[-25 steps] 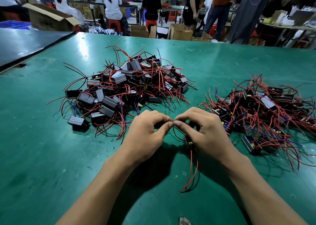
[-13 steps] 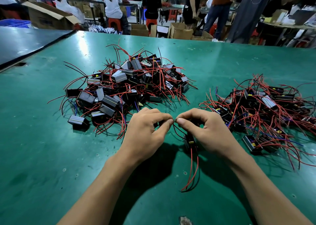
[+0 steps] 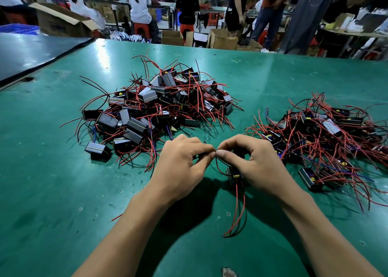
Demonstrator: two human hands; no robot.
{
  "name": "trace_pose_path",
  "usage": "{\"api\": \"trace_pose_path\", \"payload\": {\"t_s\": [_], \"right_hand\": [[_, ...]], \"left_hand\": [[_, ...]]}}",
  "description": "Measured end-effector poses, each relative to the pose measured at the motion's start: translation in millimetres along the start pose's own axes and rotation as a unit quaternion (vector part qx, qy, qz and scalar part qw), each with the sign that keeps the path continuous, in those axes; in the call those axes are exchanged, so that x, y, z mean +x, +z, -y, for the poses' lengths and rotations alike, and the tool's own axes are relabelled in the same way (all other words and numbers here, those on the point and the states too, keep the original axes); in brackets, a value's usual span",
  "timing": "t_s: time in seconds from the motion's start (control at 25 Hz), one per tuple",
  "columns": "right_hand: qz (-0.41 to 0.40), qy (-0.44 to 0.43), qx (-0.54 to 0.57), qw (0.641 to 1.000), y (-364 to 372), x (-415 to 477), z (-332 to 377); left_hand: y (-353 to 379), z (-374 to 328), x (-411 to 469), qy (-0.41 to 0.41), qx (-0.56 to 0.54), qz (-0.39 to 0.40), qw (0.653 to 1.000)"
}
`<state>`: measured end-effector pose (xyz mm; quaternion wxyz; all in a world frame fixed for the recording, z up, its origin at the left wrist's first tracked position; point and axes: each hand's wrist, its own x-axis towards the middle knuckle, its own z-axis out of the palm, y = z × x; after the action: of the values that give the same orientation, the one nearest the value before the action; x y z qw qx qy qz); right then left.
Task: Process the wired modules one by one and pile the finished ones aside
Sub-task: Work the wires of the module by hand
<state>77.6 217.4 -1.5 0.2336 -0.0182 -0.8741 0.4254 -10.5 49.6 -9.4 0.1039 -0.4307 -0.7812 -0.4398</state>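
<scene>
Module (image 3: pixel 233 174) — under R grip (image 3: pixel 259 163) (partly hidden)

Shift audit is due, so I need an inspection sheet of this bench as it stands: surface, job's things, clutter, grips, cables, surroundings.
surface: green table mat, scuffed and spotted.
job's things: one module in work at centre; left pile and right pile of modules beyond it.
clutter: stray red wire bit by the left forearm; pale scrap at the near edge.
grips: left hand and right hand meet fingertip to fingertip, each pinching the module's dark leads.
cables: red leads trail from the module toward the person; both piles bristle with red, black and blue wires.
surroundings: dark table at left, cardboard box, blue crate, people at benches beyond.
</scene>
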Motion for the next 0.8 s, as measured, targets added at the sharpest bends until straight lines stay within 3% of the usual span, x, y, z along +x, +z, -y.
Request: {"api": "trace_pose_path", "payload": {"t_s": [0.12, 0.24, 0.32, 0.4, 0.52, 0.8], "right_hand": [[0.05, 0.123, 0.135, 0.982, 0.1, 1.8, -1.4], [0.063, 0.173, 0.211, 0.96, 0.1, 3.2, -1.2], [0.027, 0.138, 0.197, 0.97, 3.5, 1.5, -0.2], [-0.027, 0.051, 0.106, 0.993, 6.4, -0.9, 0.8], [-0.071, -0.066, 0.012, 0.995, 7.4, -2.0, -0.9], [-0.036, -0.058, 0.059, 0.996, 6.1, -0.5, -7.7]], "left_hand": [[1.4, -2.3, -1.0, 0.023, 0.034, -0.015, 0.999], [4.0, -5.1, -2.4, 0.016, 0.035, -0.019, 0.999], [3.8, -4.9, -1.8, -0.006, 0.011, -0.014, 1.0], [2.5, -3.5, -0.8, -0.023, -0.017, -0.013, 0.999], [0.8, -2.0, 1.2, -0.034, -0.058, -0.005, 0.998], [-4.8, 3.3, 2.8, -0.055, -0.117, 0.038, 0.991]]}}
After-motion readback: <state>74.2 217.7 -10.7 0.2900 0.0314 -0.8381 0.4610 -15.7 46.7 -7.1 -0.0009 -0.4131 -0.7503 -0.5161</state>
